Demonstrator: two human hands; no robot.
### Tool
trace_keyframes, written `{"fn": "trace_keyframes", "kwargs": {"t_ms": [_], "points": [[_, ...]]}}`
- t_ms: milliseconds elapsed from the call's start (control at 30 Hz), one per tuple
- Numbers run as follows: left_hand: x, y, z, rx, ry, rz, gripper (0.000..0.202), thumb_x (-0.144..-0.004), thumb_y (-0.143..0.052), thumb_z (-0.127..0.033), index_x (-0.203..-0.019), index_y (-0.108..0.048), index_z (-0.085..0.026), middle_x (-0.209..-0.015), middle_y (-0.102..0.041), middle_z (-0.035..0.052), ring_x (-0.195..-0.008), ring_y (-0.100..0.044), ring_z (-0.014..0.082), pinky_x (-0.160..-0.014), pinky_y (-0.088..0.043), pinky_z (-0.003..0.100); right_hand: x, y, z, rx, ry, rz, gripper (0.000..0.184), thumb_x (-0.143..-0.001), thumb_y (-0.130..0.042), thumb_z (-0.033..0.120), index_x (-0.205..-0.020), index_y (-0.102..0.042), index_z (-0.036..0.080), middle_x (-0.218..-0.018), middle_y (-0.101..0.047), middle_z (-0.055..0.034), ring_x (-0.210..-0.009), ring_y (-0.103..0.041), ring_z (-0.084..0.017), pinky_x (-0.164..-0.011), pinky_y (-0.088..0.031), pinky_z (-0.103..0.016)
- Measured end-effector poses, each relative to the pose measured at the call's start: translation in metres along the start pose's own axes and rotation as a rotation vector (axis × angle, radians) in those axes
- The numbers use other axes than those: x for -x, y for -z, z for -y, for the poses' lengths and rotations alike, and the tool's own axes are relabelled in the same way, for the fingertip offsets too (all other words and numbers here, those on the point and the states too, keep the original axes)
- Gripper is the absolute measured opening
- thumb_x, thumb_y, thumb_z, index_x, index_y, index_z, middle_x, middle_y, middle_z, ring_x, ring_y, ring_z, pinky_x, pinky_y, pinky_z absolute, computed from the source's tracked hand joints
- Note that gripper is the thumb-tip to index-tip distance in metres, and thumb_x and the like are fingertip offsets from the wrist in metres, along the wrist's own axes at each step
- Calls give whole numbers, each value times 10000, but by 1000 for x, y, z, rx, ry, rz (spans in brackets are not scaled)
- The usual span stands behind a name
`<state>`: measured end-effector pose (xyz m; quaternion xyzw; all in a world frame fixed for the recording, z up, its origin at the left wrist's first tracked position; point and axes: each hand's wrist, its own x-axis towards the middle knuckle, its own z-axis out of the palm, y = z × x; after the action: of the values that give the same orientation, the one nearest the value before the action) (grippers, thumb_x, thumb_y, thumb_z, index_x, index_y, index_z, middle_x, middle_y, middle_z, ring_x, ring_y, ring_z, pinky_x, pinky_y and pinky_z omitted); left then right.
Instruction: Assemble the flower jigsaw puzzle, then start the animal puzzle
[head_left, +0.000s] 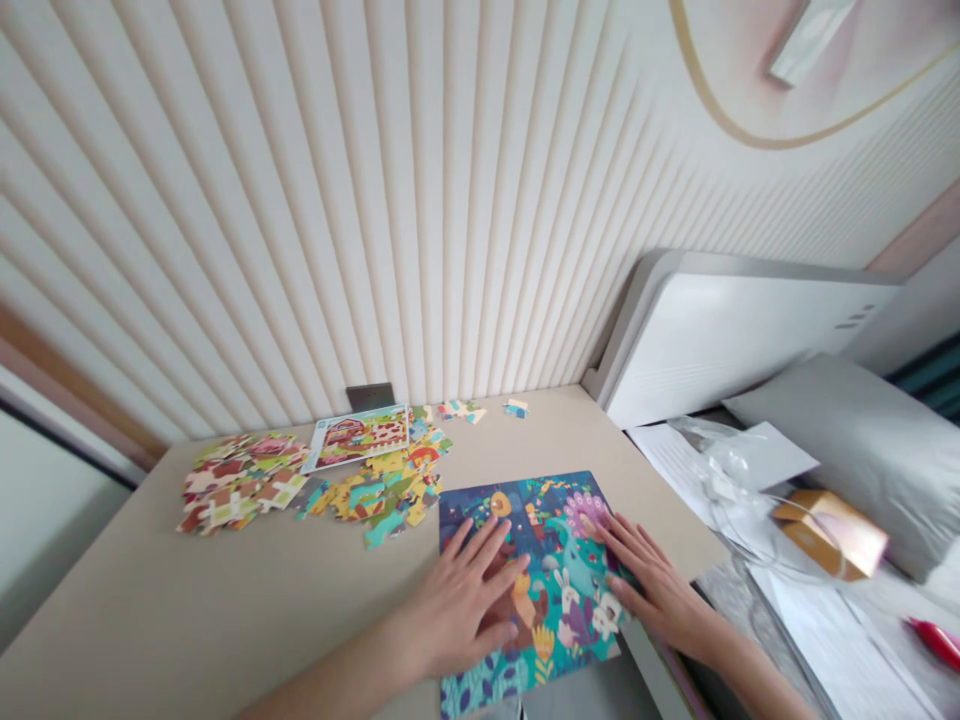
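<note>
head view: left hand (457, 600) and right hand (652, 585) spread flat on a seemingly finished jigsaw (562, 600), with loose pieces (375, 490) left in heaps beside a picture card (358, 437).

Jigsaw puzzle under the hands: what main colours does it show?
The jigsaw puzzle is mainly teal and dark blue; head view.

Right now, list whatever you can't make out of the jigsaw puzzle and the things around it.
Head view:
Part of the jigsaw puzzle: hidden by the left hand and right hand.
Its near end: cut off by the bottom edge.
Images on the loose puzzle pieces: too small.
Fine print on the printed card: too small.
</note>
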<state>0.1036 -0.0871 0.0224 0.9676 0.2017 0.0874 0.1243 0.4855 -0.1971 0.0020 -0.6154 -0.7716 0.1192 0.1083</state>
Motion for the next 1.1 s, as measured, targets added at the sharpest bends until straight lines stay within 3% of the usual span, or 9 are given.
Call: {"fn": "trace_keyframes", "kwargs": {"t_ms": [133,333,500,833,1100], "points": [[-22,-16,2,9,82,26,763,-960,-464,-659,-1606,-158,-392,-1703,-11,51,-1555,-78,380,-1218,-99,644,-7,-5,17,49,-3,21,693,-1023,-440,528,-1618,-111,391,-1682,-135,4,-1550,-106,-300,-1247,-111,-593],[-28,-22,6,14,116,23,756,-952,-443,-688,-1599,-171,-409,-1703,-40,46,-1558,-68,372,-1213,-66,655,-13,-4,16,95,-8,30,683,-1036,-423,506,-1621,-92,387,-1685,-131,-17,-1550,-116,-303,-1237,-130,-612],[-37,-22,7,10,144,6,739,-958,-403,-704,-1598,-202,-395,-1701,-67,56,-1559,-67,368,-1212,-73,655,-24,-1,6,94,-7,15,657,-1035,-421,512,-1615,-132,406,-1684,-141,-12,-1549,-126,-308,-1232,-138,-622],[-78,-29,26,-12,194,-30,750,-940,-401,-731,-1585,-285,-366,-1697,-99,78,-1559,-68,370,-1207,-62,661,-65,4,-36,66,-5,-69,641,-1021,-438,532,-1608,-230,378,-1689,-140,-19,-1555,-98,-310,-1244,-96,-612],[-95,-33,32,-20,217,-75,740,-936,-392,-737,-1573,-324,-366,-1698,-111,70,-1562,-45,364,-1210,-53,653,-43,6,-46,69,-63,-108,638,-1007,-459,525,-1598,-279,369,-1689,-165,-19,-1554,-122,-311,-1248,-106,-605]]}}
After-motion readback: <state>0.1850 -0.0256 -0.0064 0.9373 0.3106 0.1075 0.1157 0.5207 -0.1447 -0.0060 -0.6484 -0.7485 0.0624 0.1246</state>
